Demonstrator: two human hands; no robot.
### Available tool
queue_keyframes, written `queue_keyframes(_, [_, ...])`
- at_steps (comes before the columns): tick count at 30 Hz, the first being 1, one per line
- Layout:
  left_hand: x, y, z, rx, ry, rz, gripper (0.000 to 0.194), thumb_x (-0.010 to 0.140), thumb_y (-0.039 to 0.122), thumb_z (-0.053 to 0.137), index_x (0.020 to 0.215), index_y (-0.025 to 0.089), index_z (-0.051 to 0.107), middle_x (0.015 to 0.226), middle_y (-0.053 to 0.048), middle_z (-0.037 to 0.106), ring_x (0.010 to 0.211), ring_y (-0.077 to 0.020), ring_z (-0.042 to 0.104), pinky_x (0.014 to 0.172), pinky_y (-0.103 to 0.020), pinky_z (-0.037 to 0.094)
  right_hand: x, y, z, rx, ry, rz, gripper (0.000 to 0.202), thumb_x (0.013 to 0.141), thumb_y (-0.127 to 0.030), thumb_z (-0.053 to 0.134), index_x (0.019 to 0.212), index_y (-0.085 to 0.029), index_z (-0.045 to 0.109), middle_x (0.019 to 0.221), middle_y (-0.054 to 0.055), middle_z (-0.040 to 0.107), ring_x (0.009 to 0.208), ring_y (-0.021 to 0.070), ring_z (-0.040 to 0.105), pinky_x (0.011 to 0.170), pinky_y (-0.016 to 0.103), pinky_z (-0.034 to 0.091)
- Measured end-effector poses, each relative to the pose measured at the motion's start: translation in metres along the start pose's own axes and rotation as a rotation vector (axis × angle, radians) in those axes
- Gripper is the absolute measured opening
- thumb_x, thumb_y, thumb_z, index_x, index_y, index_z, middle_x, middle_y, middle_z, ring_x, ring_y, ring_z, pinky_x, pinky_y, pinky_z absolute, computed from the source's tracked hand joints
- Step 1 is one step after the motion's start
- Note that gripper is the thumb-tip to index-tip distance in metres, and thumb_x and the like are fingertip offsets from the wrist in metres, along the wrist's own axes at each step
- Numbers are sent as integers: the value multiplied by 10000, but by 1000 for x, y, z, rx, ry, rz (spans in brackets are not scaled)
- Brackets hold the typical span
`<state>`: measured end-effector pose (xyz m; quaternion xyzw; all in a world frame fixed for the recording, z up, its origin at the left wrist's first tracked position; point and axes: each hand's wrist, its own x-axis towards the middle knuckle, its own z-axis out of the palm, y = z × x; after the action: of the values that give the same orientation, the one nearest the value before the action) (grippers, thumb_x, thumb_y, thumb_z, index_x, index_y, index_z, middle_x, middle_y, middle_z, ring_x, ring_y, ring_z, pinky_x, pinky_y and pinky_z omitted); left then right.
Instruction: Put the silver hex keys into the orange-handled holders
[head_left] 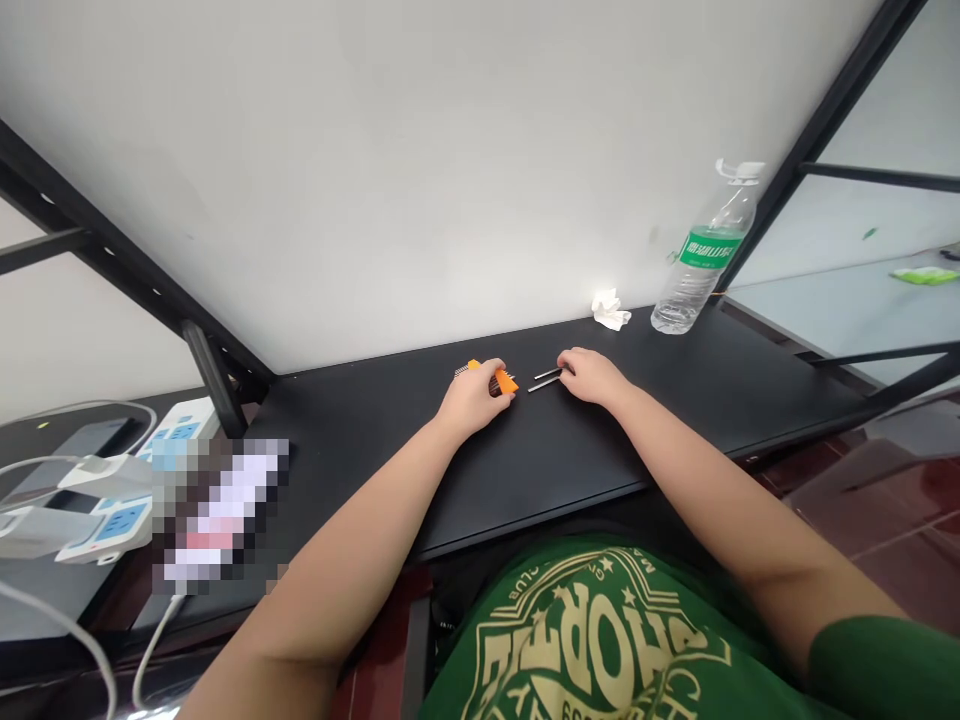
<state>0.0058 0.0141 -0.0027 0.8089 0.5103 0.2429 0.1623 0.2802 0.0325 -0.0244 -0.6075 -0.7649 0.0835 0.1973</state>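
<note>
My left hand [471, 402] is closed around an orange plastic holder [507, 382] on the black tabletop. Several thin dark metal rods, like hex keys, show beside the orange part, and my fingers cover most of it. To its right, my right hand [591, 376] pinches the near ends of two thin grey metal rods [545, 384], which point left toward the holder. Fingers hide where these rods end, so their full shape cannot be made out. A small gap separates the rods from the holder.
A plastic water bottle [701, 255] with a green label stands at the back right, beside a crumpled white tissue [610, 310]. At the left lie a blurred-out phone [232, 510], white cables and a power strip [124, 528]. Black frame bars [214, 375] flank the tabletop [360, 440].
</note>
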Motion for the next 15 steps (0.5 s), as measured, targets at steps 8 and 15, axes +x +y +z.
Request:
queue_keyframes(8, [-1, 1, 1, -23, -13, 12, 426, 833, 301, 750, 1240, 278, 624, 948, 7, 760, 901, -225, 719, 871, -357, 551, -8, -5, 6, 82, -49, -159, 134, 895, -188, 613, 1012, -207, 676, 1085, 64, 626, 848, 182, 619, 782, 311, 476])
queue_keyframes(15, [-2, 3, 1, -58, -12, 48, 437, 813, 326, 753, 1228, 267, 629, 921, 7, 744, 877, -226, 713, 860, -365, 553, -22, -28, 6, 122, 8, -212, 190, 841, -154, 606, 1019, -213, 635, 1036, 56, 634, 818, 193, 588, 754, 331, 462])
